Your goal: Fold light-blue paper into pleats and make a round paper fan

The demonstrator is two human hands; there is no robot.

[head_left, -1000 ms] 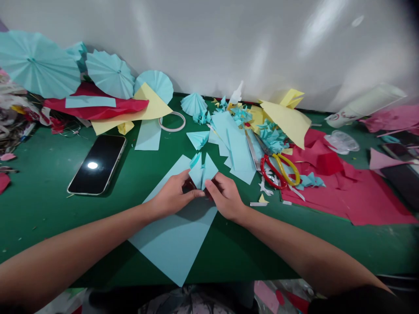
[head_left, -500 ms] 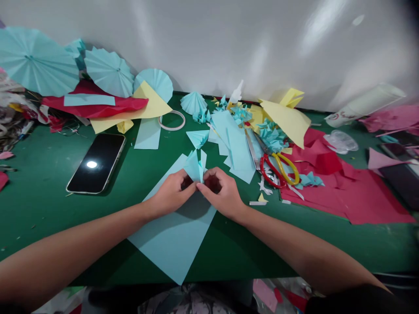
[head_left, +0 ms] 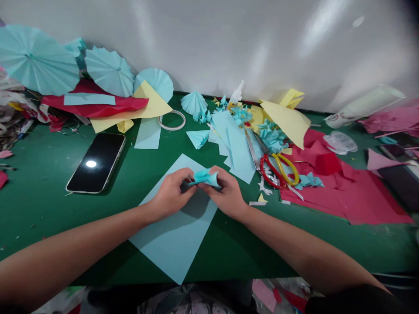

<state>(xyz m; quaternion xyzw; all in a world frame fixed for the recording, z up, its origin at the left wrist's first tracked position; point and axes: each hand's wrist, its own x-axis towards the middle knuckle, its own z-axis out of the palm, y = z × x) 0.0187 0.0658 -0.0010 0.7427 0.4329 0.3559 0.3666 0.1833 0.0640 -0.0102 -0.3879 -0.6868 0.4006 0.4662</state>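
A small folded light-blue paper piece (head_left: 205,177) is pinched between both my hands just above the green table. My left hand (head_left: 172,194) is closed, gripping its left end with thumb and fingers. My right hand (head_left: 225,192) is closed on its right end. Under both hands lies a large flat light-blue paper sheet (head_left: 173,237), turned like a diamond, with one corner near the table's front edge.
A black phone (head_left: 96,162) lies to the left. Red-and-yellow scissors (head_left: 276,168) sit to the right, beside red paper (head_left: 343,192). Yellow paper (head_left: 288,120), blue scraps (head_left: 235,144), a tape ring (head_left: 172,120) and blue paper fans (head_left: 36,59) crowd the back by the white wall.
The folded blue piece stood upright and spread between my hands; now it is pressed down flatter and lies sideways between my fingers. My hands have closed in slightly.
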